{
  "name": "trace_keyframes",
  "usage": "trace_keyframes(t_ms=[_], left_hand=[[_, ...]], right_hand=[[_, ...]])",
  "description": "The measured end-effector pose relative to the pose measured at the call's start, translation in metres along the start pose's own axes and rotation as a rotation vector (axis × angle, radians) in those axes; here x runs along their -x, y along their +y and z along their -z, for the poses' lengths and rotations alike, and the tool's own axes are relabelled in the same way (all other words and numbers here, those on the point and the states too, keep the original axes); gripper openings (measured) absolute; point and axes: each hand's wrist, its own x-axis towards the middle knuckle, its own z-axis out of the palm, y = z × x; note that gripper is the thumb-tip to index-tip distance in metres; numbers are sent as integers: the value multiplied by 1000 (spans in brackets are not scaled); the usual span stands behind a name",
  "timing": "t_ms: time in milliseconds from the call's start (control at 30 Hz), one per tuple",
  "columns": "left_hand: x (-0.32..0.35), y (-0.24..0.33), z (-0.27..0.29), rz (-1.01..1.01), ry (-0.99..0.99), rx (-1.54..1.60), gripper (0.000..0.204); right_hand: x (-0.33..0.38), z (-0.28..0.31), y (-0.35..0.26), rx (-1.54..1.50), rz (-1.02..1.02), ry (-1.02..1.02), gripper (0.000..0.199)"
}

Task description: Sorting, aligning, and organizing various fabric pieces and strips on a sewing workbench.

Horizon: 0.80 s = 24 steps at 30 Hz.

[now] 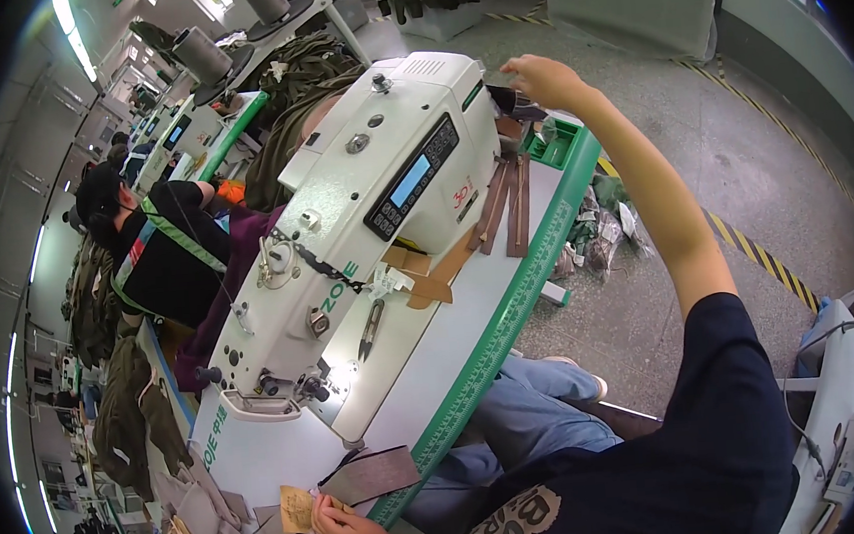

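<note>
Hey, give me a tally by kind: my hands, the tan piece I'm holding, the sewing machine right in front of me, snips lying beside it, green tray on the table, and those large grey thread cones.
Hands, left and right: 2
Tan piece: 1
Nearest sewing machine: 1
Snips: 1
Green tray: 1
Large grey thread cones: 2
Total: 8

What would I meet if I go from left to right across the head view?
Co-worker in black, tan card, person's left hand, thread snips, person's right hand.
</note>
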Motion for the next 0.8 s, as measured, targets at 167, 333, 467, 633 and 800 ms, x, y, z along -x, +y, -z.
trace_keyframes(t_ms=[167,333,467,633,800], left_hand=[[-1,1,0,12,-12,8,32],[0,-5,0,31,-39,8,32],[2,-6,-2,43,-36,17,33],[2,-5,-3,23,-62,-57,36],[3,-17,-4,49,-75,-60,38]], right_hand=[[70,19,-44,44,191,-583,32],[126,-29,-79,-29,710,-158,30],[129,-12,-80,23,560,-521,28],[136,3,-51,-131,464,-452,18],[79,45,8,-628,26,19,16]])
